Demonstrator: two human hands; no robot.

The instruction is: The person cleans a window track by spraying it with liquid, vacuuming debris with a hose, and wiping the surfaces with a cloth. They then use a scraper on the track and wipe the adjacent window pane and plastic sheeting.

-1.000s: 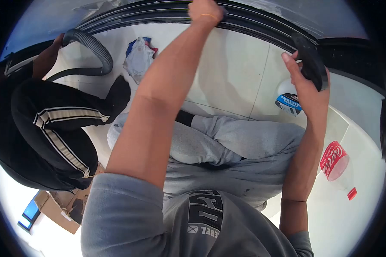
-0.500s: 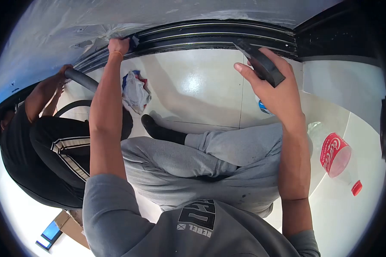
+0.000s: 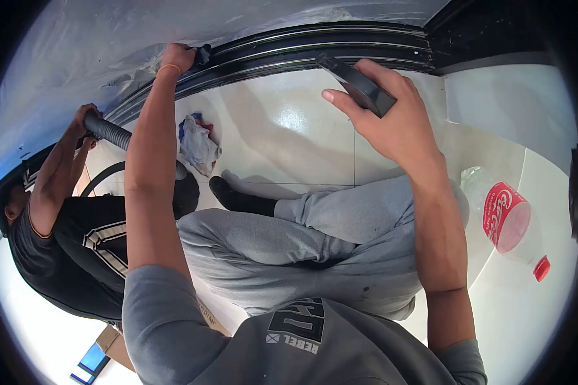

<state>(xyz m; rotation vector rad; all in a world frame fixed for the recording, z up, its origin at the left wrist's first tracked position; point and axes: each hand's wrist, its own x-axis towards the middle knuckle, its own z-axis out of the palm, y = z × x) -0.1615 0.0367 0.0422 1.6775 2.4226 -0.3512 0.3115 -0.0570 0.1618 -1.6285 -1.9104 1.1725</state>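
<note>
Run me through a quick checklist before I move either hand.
1. Right hand secure on the black, block-shaped tool: ok, gripped between thumb and fingers.
2. Left hand at the long, black, grooved track: ok, closed on a small, dark, crumpled item.
3. Co-worker's hands apart from yours: ok, they are at the grey ribbed hose.
4. Crumpled white, blue and red cloth off the track: ok, on the floor.
5. Clear plastic bottle with red label capped: ok.
6. Grooves fully clean: cannot tell, too fine to judge.
</note>
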